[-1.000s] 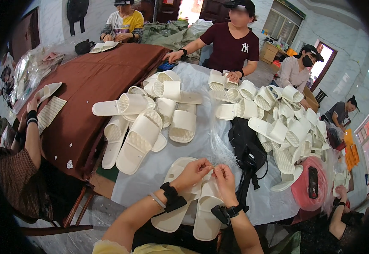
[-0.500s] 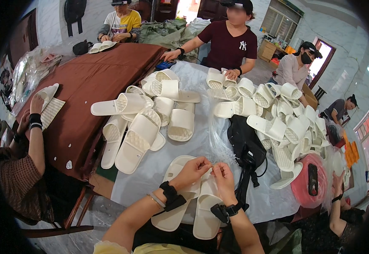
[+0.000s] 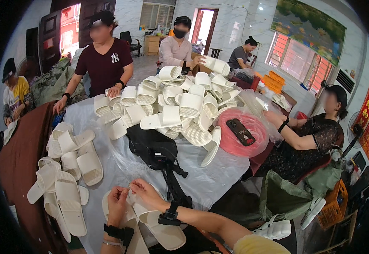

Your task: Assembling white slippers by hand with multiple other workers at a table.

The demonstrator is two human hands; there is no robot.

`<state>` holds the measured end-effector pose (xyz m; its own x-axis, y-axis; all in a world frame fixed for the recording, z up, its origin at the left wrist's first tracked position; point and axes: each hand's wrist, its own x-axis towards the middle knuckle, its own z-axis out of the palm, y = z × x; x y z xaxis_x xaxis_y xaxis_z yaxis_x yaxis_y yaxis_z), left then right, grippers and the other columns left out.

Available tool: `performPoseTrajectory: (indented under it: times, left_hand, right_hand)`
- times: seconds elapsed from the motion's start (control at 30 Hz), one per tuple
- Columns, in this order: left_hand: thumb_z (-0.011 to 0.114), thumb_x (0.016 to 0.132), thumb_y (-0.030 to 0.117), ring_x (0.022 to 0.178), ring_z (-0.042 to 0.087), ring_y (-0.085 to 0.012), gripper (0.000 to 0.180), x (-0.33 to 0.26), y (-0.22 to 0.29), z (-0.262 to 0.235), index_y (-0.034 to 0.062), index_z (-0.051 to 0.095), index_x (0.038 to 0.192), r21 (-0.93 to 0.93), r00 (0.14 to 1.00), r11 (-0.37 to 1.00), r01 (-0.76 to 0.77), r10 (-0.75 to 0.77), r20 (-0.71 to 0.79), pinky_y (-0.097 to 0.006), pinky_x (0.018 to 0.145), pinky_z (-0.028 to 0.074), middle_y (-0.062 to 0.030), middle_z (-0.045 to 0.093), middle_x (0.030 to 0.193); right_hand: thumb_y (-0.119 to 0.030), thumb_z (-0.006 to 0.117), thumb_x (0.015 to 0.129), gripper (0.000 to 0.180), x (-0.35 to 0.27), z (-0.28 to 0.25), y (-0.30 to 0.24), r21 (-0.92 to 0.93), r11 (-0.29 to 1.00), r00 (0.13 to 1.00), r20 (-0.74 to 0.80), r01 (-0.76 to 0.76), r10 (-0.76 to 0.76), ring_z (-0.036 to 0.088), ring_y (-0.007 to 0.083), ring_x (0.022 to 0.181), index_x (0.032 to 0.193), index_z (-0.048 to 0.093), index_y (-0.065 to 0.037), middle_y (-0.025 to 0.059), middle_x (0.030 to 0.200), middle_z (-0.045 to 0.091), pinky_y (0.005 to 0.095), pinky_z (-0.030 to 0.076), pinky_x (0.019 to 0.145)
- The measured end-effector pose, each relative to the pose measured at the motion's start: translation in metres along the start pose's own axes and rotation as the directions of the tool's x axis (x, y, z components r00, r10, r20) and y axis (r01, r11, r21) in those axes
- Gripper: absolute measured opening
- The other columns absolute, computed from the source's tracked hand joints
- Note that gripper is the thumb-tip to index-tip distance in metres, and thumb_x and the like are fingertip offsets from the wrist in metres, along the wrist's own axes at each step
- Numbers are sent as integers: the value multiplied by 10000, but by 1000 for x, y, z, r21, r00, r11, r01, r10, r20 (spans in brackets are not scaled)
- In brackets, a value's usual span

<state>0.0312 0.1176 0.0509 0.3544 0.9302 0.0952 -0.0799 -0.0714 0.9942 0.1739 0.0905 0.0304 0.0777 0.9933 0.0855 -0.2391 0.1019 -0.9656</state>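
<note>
Close to the table's near edge, a pair of cream slippers lies under my hands: the left slipper (image 3: 134, 242) and the right slipper (image 3: 166, 232), their toe ends partly hidden by my fingers. My left hand (image 3: 117, 200) is closed in a pinch above the left one. Beside it, my right hand (image 3: 147, 195) pinches too, over the right slipper's strap. The fingertips of both almost meet; whatever is between them is too small to make out. Thin clear plastic strands (image 3: 127, 168) lie just beyond my fingers.
A big pile of cream slippers (image 3: 188, 103) covers the table's far side; a smaller group (image 3: 71, 203) lies left. A black bag (image 3: 152, 146) with straps sits between. Right of it, a phone (image 3: 240, 131) rests on pink plastic (image 3: 227, 146). Several people work around the table.
My view has swung to the right, so the table appears shifted left. Both hands stay pinched over the same slippers. Across the table, a masked person now holds up slippers.
</note>
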Motion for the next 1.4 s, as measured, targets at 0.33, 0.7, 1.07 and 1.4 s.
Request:
performPoseTrajectory:
  times: [0.33, 0.7, 1.07, 1.4]
  left_hand:
    - [536, 857, 82, 676, 443, -39, 67, -6, 14, 4, 24, 542, 825, 52, 999, 998, -24, 25, -25, -192, 587, 355, 25, 530, 738]
    - [572, 837, 123, 641, 434, -44, 102, -5, 21, -3, 23, 580, 819, 146, 998, 989, 34, -26, -63, -206, 572, 373, 32, 528, 708]
    - [553, 851, 145, 644, 467, -56, 138, 0, 5, -3, 8, 570, 848, 131, 1000, 991, 15, -17, 13, -206, 562, 384, 9, 539, 708]
    - [537, 852, 76, 712, 455, -50, 49, -2, 9, -7, 27, 547, 853, 71, 999, 997, 15, -17, 27, -197, 649, 379, 29, 522, 765]
  right_hand:
    - [-205, 518, 895, 226, -6, 4, -11, -25, 999, 999, -6, -38, 38, 509, 87, 769, 1003, 503, -8, 17, 871, 528, 219, 415, 696]
    - [-206, 524, 888, 230, -4, 7, -14, -171, 985, 1000, 16, 13, -11, 530, 107, 792, 1025, 511, -22, 28, 874, 549, 244, 428, 692]
    - [-220, 530, 885, 232, -4, -2, -8, -86, 995, 999, 11, -52, 53, 548, 103, 776, 1006, 516, -22, 24, 870, 563, 228, 430, 680]
    - [-199, 514, 896, 200, 1, 3, -9, -122, 992, 995, 101, 28, -16, 515, 82, 778, 982, 518, -19, 6, 845, 539, 227, 408, 706]
